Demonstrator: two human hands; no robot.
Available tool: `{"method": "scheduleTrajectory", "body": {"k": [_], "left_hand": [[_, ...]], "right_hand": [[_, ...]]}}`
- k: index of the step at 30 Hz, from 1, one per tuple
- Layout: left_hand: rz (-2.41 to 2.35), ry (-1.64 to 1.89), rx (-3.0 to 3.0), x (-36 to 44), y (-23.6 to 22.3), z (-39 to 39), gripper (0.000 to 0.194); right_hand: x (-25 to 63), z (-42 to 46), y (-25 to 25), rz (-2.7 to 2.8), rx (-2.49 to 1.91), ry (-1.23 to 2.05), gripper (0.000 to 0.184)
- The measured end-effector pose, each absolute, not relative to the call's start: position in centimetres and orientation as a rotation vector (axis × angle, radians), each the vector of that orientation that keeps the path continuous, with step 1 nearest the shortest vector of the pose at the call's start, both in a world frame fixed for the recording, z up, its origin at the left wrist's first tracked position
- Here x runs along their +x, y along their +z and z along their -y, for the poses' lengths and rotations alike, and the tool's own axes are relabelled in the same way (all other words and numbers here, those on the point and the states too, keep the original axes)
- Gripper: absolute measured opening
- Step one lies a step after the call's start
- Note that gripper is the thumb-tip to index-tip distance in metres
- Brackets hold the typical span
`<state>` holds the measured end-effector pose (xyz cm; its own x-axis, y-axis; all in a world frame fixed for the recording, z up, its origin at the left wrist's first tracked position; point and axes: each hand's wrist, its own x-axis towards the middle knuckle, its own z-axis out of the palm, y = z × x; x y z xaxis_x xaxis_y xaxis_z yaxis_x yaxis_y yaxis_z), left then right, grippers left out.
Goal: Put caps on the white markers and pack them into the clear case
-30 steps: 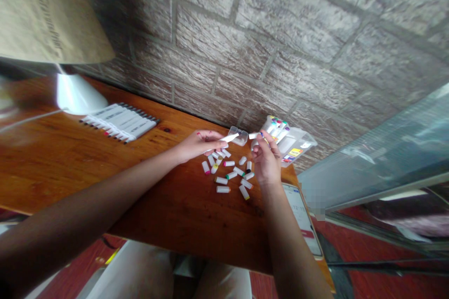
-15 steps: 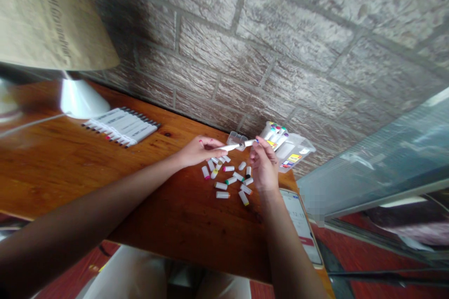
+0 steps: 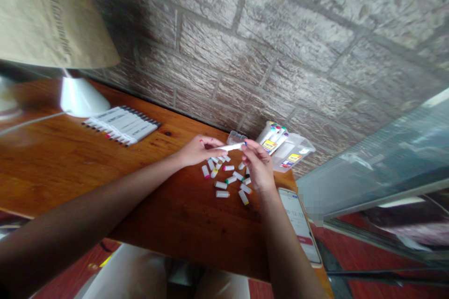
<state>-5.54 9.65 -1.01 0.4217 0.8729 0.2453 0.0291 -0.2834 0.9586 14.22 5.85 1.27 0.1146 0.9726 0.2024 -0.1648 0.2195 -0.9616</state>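
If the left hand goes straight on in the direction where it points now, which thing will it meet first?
Probably the right hand, which is at the other end of the white marker the left hand holds; depth is hard to judge.

And there on the lampshade (image 3: 56,21), dark lettering opens "H.Gra", the rest blurred; well right of it, the phone (image 3: 300,228) shows "12" among faint digits, and the yellow label (image 3: 269,145) defies reading!

The cap (image 3: 241,145) (blue-ended) has slid onto the marker (image 3: 230,147).
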Motion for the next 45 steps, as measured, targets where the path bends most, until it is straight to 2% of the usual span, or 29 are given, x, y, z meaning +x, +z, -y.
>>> {"method": "scheduleTrajectory", "body": {"k": [8, 16, 27, 40, 45], "left_hand": [[-0.855, 1.094, 1.918, -5.6, -1.3, -9.2, 0.029], [-0.779, 1.166, 2.062, -5.6, -1.5, -9.0, 0.026], [-0.831, 1.156, 2.052, -5.4, -0.7, -8.4, 0.032], [-0.845, 1.373, 2.284, -5.7, -1.7, -8.9, 0.019], [-0.817, 1.426, 2.319, -5.6, -1.5, -8.8, 0.016]], "right_hand": [[14.2, -6.1, 0.7, 1.156, -1.009, 1.079, 0.029], [13.5, -5.4, 0.2, 1.277, -0.976, 1.267, 0.037], [13.6, -5.7, 0.5, 1.148, -0.950, 1.199, 0.028], [13.5, -5.9, 1.0, 0.913, -0.913, 1.225, 0.038], [13.4, -5.9, 1.1, 0.858, -0.910, 1.219, 0.033]]}}
